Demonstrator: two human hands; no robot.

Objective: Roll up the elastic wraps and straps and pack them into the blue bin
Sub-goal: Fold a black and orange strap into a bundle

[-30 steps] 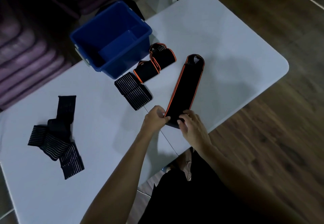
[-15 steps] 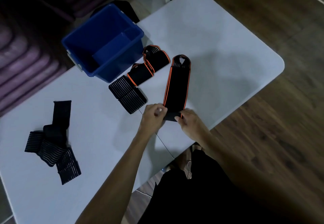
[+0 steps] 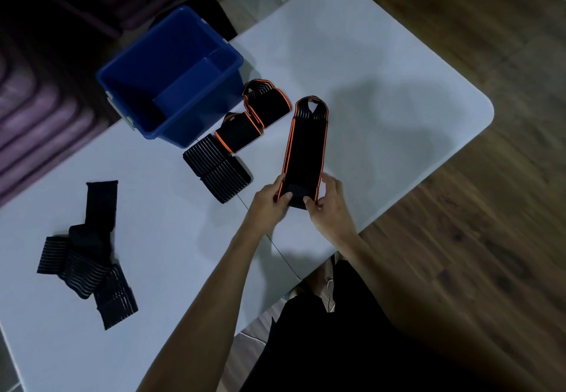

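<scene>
A long black strap with orange edges (image 3: 306,146) lies stretched out on the white table (image 3: 382,91). Its near end is folded over into a small roll. My left hand (image 3: 271,200) pinches that end from the left and my right hand (image 3: 326,198) pinches it from the right. The blue bin (image 3: 214,97) stands open at the table's far left. Beside it lie two rolled orange-edged straps (image 3: 266,106) (image 3: 237,134) and two rolled striped black wraps (image 3: 217,171). A loose striped black wrap (image 3: 88,256) sprawls at the left.
The table's near edge runs just under my hands, with wooden floor (image 3: 459,238) beyond it to the right. Purple cushions (image 3: 36,115) are stacked at the far left past the table. A dark object sits behind the bin.
The folded near end of the orange-edged strap has rolled a little farther up, and the flat part looks shorter. Both hands stayed on that end.
</scene>
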